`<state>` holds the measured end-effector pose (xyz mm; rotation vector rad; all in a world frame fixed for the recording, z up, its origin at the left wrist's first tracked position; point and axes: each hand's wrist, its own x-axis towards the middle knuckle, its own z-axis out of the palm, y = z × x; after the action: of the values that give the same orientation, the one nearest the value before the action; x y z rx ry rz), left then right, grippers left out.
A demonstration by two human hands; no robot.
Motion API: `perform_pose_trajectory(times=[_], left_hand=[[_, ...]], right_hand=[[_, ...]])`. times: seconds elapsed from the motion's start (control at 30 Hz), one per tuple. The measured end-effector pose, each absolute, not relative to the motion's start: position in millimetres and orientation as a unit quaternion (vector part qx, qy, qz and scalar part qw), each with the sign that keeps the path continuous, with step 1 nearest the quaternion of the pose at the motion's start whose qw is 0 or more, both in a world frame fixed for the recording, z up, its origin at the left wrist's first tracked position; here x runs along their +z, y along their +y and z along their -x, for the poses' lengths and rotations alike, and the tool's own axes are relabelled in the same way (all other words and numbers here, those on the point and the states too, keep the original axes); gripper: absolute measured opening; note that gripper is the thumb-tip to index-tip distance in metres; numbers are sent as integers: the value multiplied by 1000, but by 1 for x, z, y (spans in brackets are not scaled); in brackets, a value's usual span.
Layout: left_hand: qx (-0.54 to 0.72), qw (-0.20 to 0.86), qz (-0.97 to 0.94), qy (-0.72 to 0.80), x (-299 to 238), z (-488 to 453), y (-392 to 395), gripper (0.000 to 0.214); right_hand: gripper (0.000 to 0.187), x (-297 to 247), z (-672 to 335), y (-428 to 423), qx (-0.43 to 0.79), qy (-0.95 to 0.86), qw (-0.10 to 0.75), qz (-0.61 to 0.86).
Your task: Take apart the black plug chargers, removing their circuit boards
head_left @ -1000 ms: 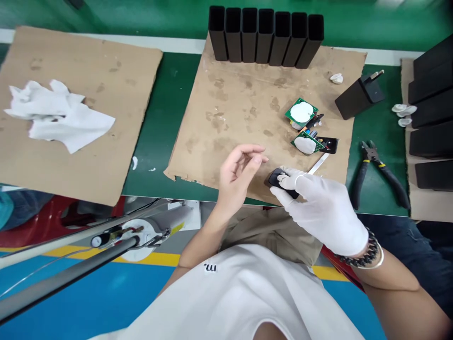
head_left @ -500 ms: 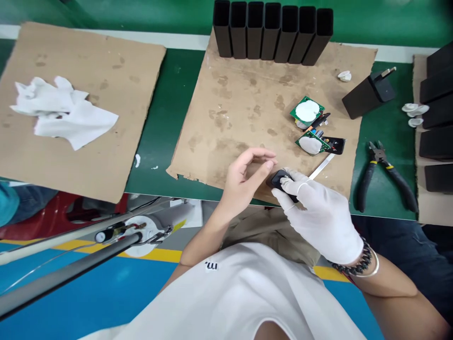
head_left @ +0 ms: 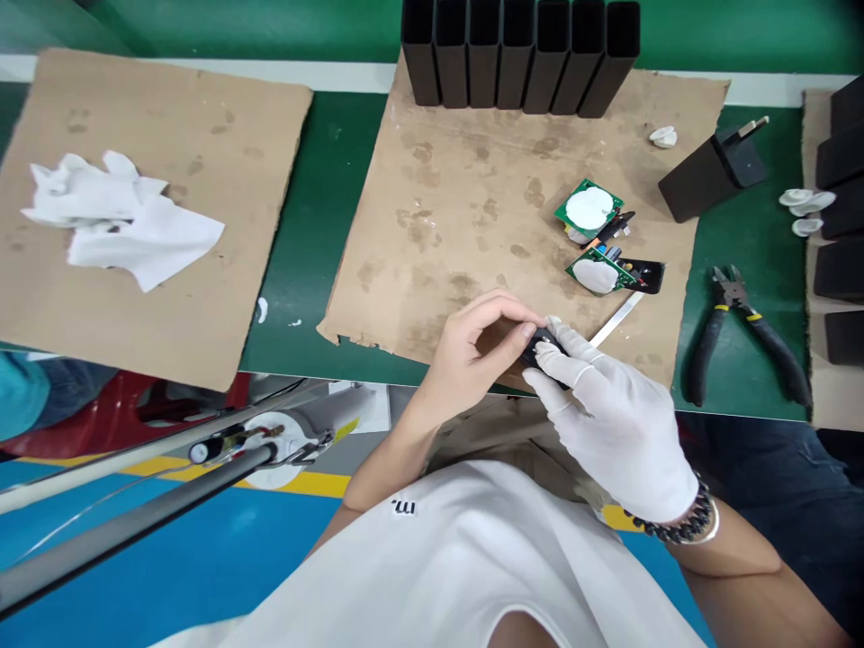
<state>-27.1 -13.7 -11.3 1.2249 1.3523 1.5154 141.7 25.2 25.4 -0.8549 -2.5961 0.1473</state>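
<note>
My gloved right hand (head_left: 611, 423) holds a small black plastic piece (head_left: 538, 342) just above the near edge of the cardboard mat. Thumb and fingertips of my bare left hand (head_left: 465, 360) close on the piece's left end. Most of the piece is hidden by fingers. Beyond the gloved fingers a flat pale strip (head_left: 617, 319) slants up toward a green circuit board with a white pad (head_left: 598, 275). I cannot tell whether the strip touches my right hand. A second circuit board with a white pad (head_left: 589, 209) lies just behind the first.
Several black open-topped housings (head_left: 518, 63) stand in a row at the back. A black adapter with prongs (head_left: 706, 175) and black-handled cutting pliers (head_left: 733, 337) lie at right. White cloth (head_left: 128, 220) rests on the left cardboard (head_left: 263, 162). More black housings (head_left: 843, 270) line the right edge.
My left hand has moved right, and its fingertips now meet the black piece. The right hand keeps hold of it. The view has shifted slightly.
</note>
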Motion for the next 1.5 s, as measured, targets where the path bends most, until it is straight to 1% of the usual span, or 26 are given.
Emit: perform_pose_trajectory(times=[0.1,0.2,0.3,0.37,0.4,0.5,0.57,0.73,0.83,1.0,1.17,1.27,1.37,1.4,1.5], left_hand=[[578,341,-504,544,-10,25,-15,14],[584,313,-504,555,-11,22,-16,14],[620,338,-439,555,-17,20,-19,12],[660,341,-375,554,-22,21,-21,14],[679,334,-349,553,-24,22,-22,16],[708,309,-314,551,-27,24,-22,18],[699,313,-326,554,-25,22,-20,16],[628,363,-396,563,-15,15,-14,13],[607,353,-443,558,-12,15,-12,14],[618,296,-480,549,-10,20,-10,10],[621,329,-484,521,-13,21,-8,11],[642,363,-433,519,-15,20,-10,14],[676,359,-365,529,-19,21,-13,18],[691,354,-349,525,-20,21,-14,18],[719,346,-328,505,-21,22,-16,19]], right_hand=[[19,24,-143,32,36,-938,191,288],[17,26,-141,39,20,-944,195,266],[11,34,-142,42,18,-940,219,261],[7,42,-144,43,16,-929,245,275],[9,44,-146,43,21,-925,247,288],[17,42,-147,41,57,-924,207,316],[19,33,-144,40,66,-928,189,313],[20,17,-140,38,59,-930,197,305],[21,18,-141,38,67,-927,196,313],[18,23,-140,37,81,-921,213,316],[13,20,-134,38,64,-918,228,318],[8,21,-137,40,50,-916,264,298],[6,28,-146,39,37,-905,293,306],[10,31,-148,37,44,-901,285,323],[21,30,-148,32,95,-904,223,352]])
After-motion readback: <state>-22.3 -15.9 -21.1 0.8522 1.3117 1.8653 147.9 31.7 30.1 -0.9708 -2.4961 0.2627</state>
